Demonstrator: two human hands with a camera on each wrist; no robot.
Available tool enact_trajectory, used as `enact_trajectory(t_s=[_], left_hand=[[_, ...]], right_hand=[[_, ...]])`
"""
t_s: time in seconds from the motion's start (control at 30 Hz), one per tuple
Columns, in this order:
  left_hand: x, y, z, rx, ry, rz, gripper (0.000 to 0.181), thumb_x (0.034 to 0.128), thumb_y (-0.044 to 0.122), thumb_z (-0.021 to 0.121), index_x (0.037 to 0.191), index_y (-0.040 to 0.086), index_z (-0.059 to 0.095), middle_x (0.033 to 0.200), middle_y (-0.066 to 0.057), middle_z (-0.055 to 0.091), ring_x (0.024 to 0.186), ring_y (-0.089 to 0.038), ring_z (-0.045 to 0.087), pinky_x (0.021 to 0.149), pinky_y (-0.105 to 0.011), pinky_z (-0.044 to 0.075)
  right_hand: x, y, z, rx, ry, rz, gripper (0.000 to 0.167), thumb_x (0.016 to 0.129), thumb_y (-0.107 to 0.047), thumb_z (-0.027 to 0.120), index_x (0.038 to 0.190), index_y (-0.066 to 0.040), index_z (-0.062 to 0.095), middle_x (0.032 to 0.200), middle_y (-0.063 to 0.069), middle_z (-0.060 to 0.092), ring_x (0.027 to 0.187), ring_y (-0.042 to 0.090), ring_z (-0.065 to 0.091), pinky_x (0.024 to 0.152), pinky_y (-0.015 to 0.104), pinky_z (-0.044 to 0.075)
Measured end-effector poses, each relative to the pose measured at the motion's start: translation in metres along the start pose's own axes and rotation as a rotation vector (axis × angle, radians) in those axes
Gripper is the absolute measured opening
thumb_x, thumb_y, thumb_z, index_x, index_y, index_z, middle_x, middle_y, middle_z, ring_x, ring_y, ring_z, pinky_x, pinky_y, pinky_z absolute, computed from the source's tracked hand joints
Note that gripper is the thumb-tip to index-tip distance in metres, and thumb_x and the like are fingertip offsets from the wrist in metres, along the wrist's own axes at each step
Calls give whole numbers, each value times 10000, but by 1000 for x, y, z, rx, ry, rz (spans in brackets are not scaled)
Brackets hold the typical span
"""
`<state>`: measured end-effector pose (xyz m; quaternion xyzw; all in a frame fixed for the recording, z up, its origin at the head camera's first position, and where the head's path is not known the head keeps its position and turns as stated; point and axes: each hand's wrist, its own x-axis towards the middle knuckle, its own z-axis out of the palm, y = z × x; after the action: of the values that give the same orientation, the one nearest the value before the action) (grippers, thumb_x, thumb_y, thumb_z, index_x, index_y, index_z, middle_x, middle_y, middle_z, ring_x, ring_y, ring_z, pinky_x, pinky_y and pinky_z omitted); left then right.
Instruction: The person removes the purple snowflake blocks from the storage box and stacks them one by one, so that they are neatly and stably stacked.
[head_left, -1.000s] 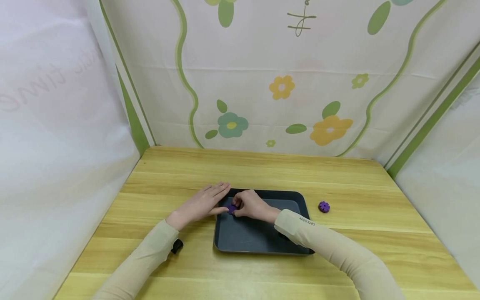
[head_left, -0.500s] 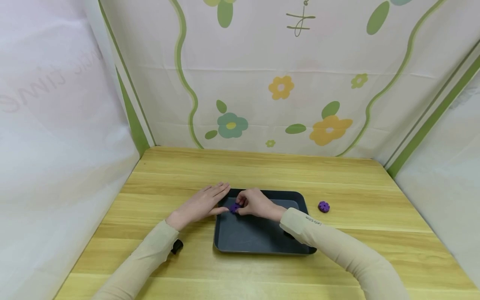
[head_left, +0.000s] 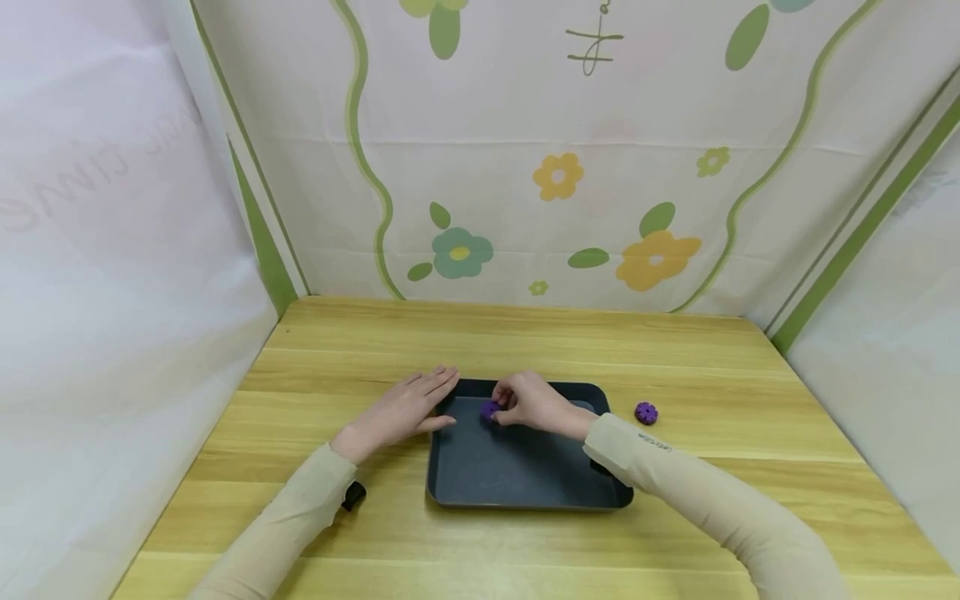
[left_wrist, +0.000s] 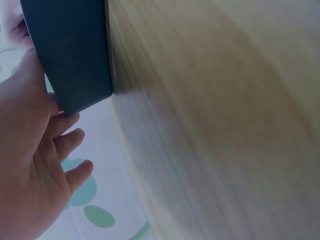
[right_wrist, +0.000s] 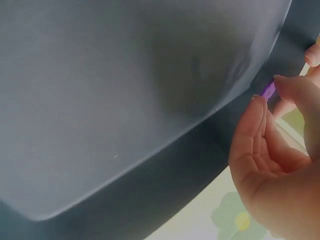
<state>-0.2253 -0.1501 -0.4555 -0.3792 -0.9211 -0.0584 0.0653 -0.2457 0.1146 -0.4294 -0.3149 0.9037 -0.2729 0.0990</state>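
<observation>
A dark rectangular baking tray (head_left: 517, 487) lies on the wooden table. My left hand (head_left: 397, 417) rests at its far left corner with fingers extended; in the left wrist view those fingers (left_wrist: 67, 142) are against the tray's outer wall. Over the tray's far part, my right hand (head_left: 542, 407) pinches a small purple notched disc (head_left: 489, 410) between thumb and fingers. Only the edge of that purple disc (right_wrist: 269, 90) shows in the right wrist view. Whether it touches the tray floor, I cannot tell.
A second purple notched disc (head_left: 646, 412) lies on the wooden table (head_left: 735, 392) to the right of the tray. Printed fabric walls (head_left: 510, 192) with flowers enclose the back and both sides.
My right hand has moved to the right with the purple disc, away from the left thumb. The left hand stays at the tray's corner. The second disc has not moved on the table.
</observation>
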Motion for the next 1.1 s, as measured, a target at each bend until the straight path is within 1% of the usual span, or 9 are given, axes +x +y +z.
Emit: enact_trajectory(t_s=[0.2, 0.43, 0.6, 0.9, 1.1], left_hand=[[-1, -1, 0, -32, -1, -2, 732, 977, 480, 565, 1523, 30, 378, 1584, -155, 385, 1456, -309, 405, 1155, -524, 395], [-1, -3, 2, -15, -2, -1, 737, 982, 492, 545, 1530, 34, 365, 1592, -147, 372, 1461, -306, 398, 1157, -521, 395], [-2, -1, 0, -12, -12, 3, 730, 986, 487, 538, 1532, 36, 361, 1593, -148, 371, 1463, -309, 393, 1157, -525, 393], [-2, 1, -1, -17, -15, 2, 739, 983, 498, 536, 1535, 41, 356, 1597, -143, 363, 1467, -299, 389, 1163, -519, 389], [-2, 1, -2, -31, -15, -4, 737, 976, 472, 564, 1526, 21, 368, 1591, -159, 369, 1463, -319, 390, 1159, -531, 388]], right_hand=[[-9, 4, -7, 3, 14, 16, 225, 846, -184, 789, 1008, -42, 730, 938, 52, 735, 762, 69, 652, 700, 222, 581], [-22, 7, -19, -10, 39, 18, 203, 839, -174, 793, 982, -45, 725, 909, 61, 730, 754, 67, 651, 692, 213, 572], [-33, 12, -28, -18, 53, 52, 190, 839, -174, 789, 975, -65, 714, 890, 42, 719, 752, 66, 640, 681, 201, 557], [-50, 30, -47, 19, 96, 87, 193, 840, -138, 774, 990, -33, 711, 880, 54, 716, 733, 71, 628, 674, 199, 549], [-64, 44, -57, 0, 131, 111, 181, 848, -142, 773, 977, -29, 712, 864, 52, 715, 718, 70, 612, 652, 196, 538]])
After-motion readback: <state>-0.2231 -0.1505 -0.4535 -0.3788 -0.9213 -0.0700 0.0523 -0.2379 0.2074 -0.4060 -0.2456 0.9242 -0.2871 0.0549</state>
